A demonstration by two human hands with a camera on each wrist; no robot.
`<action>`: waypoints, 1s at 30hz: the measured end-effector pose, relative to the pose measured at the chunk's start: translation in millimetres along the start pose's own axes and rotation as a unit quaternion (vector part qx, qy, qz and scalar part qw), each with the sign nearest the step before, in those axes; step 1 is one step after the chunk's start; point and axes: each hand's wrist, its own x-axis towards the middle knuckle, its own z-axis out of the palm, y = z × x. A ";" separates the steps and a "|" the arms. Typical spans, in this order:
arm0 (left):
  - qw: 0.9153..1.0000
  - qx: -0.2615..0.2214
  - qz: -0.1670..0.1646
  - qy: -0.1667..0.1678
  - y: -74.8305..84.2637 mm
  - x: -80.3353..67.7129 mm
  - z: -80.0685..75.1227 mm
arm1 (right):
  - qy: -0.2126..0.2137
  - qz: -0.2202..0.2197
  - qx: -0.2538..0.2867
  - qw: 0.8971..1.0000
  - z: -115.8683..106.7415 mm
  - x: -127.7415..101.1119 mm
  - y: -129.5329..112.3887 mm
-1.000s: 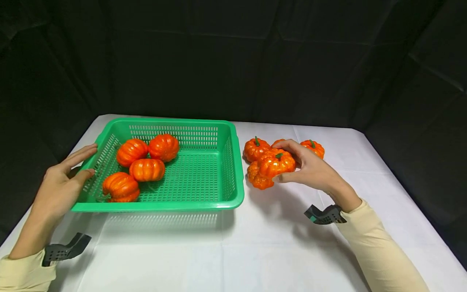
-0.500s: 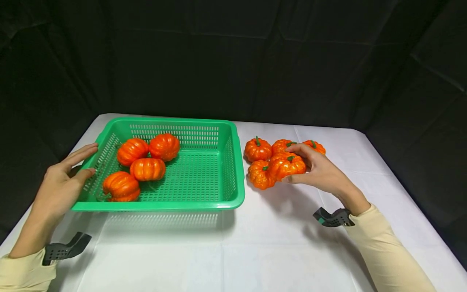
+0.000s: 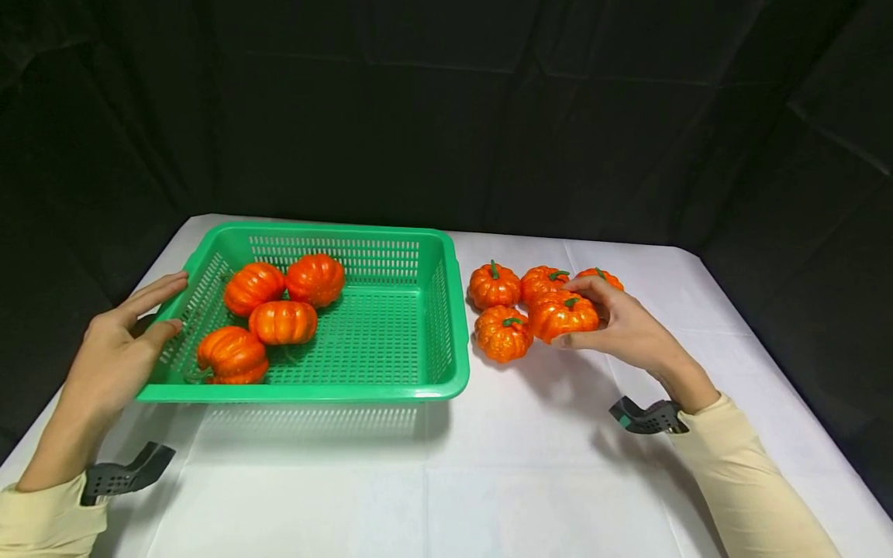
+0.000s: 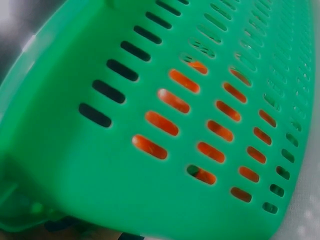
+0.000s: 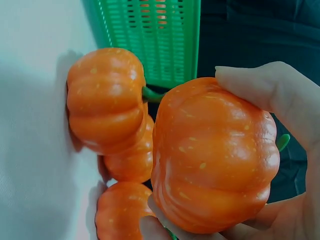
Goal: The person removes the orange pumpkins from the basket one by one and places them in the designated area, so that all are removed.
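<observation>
A basket [image 3: 446, 325] stands on the left half of the table [image 3: 488, 480], with four pumpkins [image 3: 282, 323] clustered in its left part, three toward the back and one [image 3: 231, 356] nearer the front. The left hand [image 3: 115, 353] rests against the basket's left wall. To the right of the basket, five more pumpkins sit close together on the table, three in a back row [image 3: 493, 284] and two in front, the right hand [image 3: 628, 329] gripping the front right pumpkin [image 3: 561, 315].
</observation>
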 end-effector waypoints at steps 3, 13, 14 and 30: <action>1.000 0.001 0.001 -0.001 0.5 0.1 -0.1 | 0.006 0.014 -0.008 1.000 -1.6 -0.8 4.1; 1.000 0.001 -0.004 0.004 0.7 1.1 0.0 | 0.029 0.042 -0.126 0.991 3.1 -3.5 15.9; 1.000 0.000 -0.004 0.005 0.4 0.7 0.1 | 0.031 0.043 -0.135 0.989 3.6 -2.6 16.9; 1.000 0.004 0.000 0.004 -0.3 0.6 0.0 | 0.043 0.037 -0.181 0.982 14.3 4.4 35.6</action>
